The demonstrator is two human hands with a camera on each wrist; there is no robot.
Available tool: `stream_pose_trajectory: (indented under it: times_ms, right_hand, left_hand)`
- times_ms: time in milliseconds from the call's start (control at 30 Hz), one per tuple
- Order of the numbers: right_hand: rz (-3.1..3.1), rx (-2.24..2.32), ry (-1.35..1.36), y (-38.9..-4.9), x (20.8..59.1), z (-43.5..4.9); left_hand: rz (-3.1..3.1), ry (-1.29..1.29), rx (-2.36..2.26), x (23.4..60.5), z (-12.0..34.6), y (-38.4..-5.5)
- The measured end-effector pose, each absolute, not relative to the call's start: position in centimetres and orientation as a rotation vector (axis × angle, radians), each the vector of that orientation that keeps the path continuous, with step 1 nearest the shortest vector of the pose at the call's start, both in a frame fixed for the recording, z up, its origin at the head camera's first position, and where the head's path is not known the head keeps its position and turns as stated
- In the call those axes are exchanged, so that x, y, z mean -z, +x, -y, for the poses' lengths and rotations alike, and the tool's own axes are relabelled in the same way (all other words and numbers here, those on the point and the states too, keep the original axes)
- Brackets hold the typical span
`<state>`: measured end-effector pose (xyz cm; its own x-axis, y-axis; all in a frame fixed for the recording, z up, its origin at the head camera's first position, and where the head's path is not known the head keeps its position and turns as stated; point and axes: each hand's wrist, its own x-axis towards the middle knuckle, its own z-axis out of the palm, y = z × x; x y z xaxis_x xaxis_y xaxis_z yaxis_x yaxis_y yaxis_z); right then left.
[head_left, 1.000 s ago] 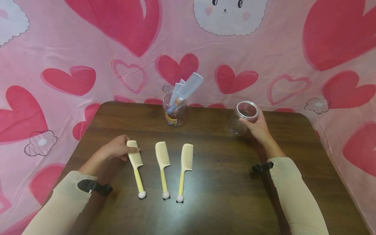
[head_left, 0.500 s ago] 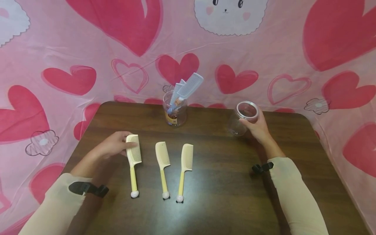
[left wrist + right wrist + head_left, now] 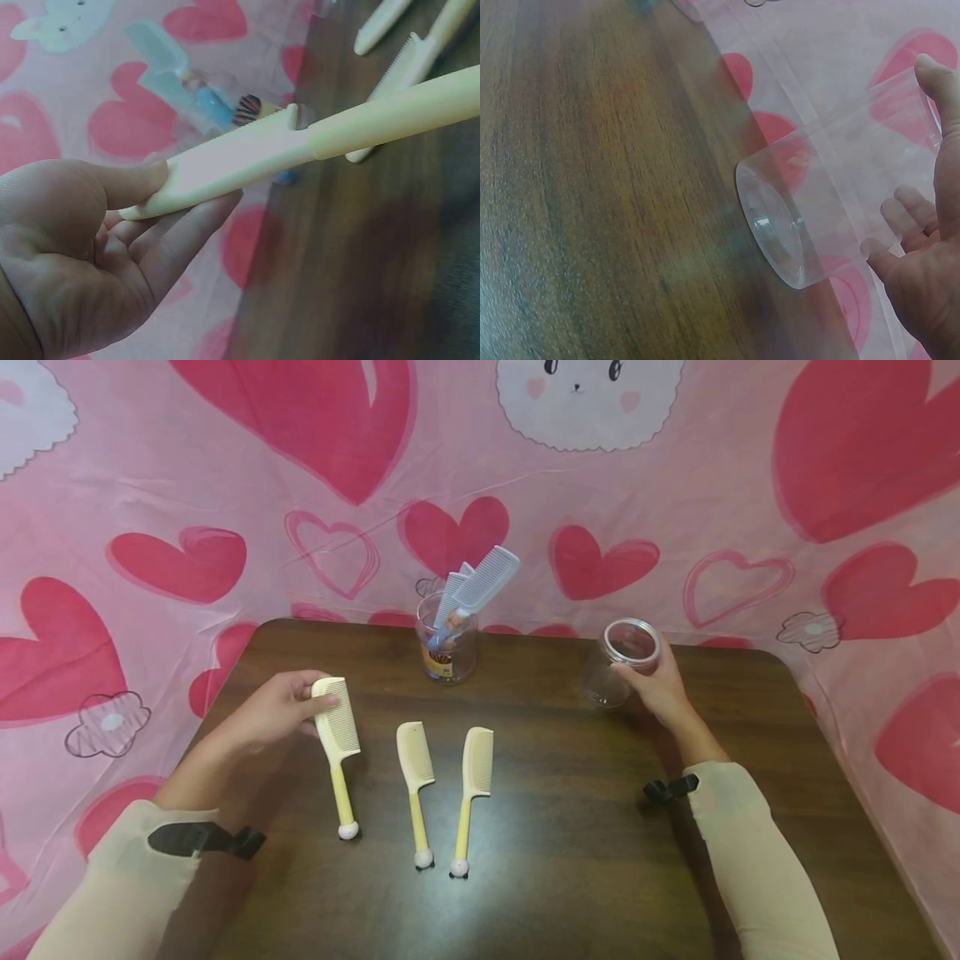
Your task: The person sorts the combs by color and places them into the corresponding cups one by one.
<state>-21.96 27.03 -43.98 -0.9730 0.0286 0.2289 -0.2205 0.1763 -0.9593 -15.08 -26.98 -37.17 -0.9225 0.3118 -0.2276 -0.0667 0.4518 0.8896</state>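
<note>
My left hand point(image 3: 281, 714) pinches a yellow comb point(image 3: 341, 727) by the toothed head, thumb on one face and fingers behind. In the left wrist view this comb point(image 3: 232, 161) is lifted, its handle pointing away from the palm. To its right, two more yellow combs lie on the table, a middle comb point(image 3: 415, 760) and a right comb point(image 3: 477, 764), each with a white ball at the handle's end. My right hand point(image 3: 660, 685) grips a clear jar point(image 3: 606, 681) near its rim. Nothing shows inside this jar point(image 3: 817, 187) in the right wrist view.
Near the table's back edge stands another clear jar point(image 3: 457, 664) with a label, holding blue combs point(image 3: 487, 578) that lean out to the right. A pink cloth point(image 3: 600, 485) with hearts hangs behind the brown table point(image 3: 570, 843).
My left hand has raised the left yellow comb off the table and moved it away from me, slightly leftward. The right hand and its jar have stayed in place.
</note>
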Motion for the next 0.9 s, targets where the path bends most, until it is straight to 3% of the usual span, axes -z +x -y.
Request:
stream_pose_trajectory:
  times_ms: [167, 400, 900]
  right_hand:
    - [2.250, -1.905, 0.202, -21.0, 42.5, -26.4]
    - [2.208, -1.944, 0.215, -22.3, 44.6, -27.3]
    - [2.213, -1.920, 0.200, -22.3, 44.6, -27.3]
  left_hand:
    - [-2.421, 0.235, -1.483, 35.8, 26.5, -15.2]
    - [-2.544, 0.264, -1.483, 34.0, 25.2, -15.6]
    - [-2.642, 0.469, -1.710, 31.4, 19.4, -17.1]
